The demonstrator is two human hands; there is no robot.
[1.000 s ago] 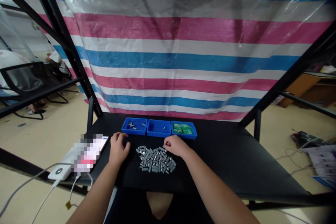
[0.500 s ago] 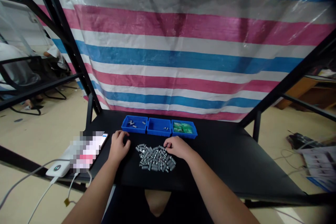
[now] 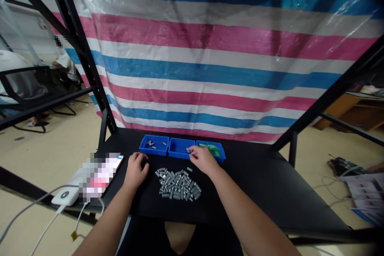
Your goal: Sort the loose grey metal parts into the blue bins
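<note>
Since a second ago the right hand (image 3: 203, 159) has lifted from the pile of grey metal pieces (image 3: 177, 184) to the middle blue tray (image 3: 181, 147) near the worktop's (image 3: 264, 184) back edge, fingertips pinching a small piece over it; left hand (image 3: 135, 169) rests loosely curled left of the pile, holding nothing visible.

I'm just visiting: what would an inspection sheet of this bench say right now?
Surface: black table, matte.
Job's things: pile of small grey metal pieces; three blue trays in a row, left tray with a few pieces, middle tray, right tray with green packets.
Clutter: phone on a white power bank.
Hands: left hand resting on the table; right hand at the middle tray's edge, fingertips pinched.
Cables: white leads off the power bank.
Surroundings: striped tarp, black frame, seated person far left.
</note>
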